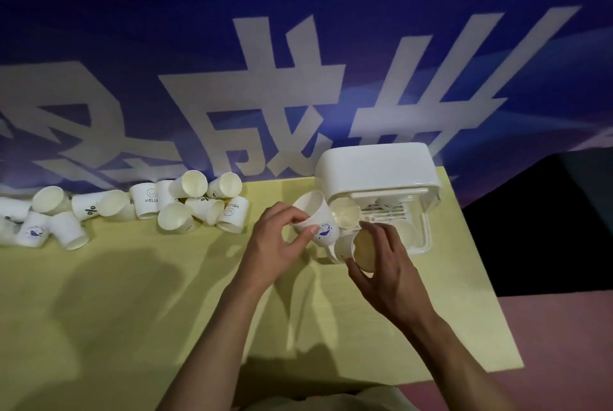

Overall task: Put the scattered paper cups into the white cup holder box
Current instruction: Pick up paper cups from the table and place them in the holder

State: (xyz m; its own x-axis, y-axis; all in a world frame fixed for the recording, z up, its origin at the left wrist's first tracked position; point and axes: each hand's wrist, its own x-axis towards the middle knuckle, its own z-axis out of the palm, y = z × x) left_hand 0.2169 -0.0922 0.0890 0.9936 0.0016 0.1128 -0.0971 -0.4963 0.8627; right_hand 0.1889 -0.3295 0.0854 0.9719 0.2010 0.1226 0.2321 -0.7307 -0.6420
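Head view. Pale yellow rectangular table [132,294], set against a blue backdrop with large white characters [298,78].

White plastic cup holder box [378,171] stands at the table's far right corner, rounded lid raised at the back, open front facing the person. Inside, a slatted white rack shows, with at least two cups lying in it, mouths toward the camera; the exact count is not readable.

Left hand [278,244]: thumb and fingers curled round a white paper cup with a blue round logo [318,220], pinching its wall near the base. This cup is tilted, mouth pointing away and left, just beside the box's open front, touching or nearly touching a cup at the opening; contact cannot be settled.

Right hand [384,261]: fingers curled round a second white paper cup [356,246], held on its side with the cream interior facing the camera, thumb below the rim and fingers over the top. It sits at the front lip of the box, right of the logo cup.

Scattered white paper cups [185,205] lie in a loose heap along the table's far edge, from the far left corner to about the middle, well apart from the box. Most are tipped on their sides; some carry "HELLO" smiley prints, one a "%" mark, one the blue logo.
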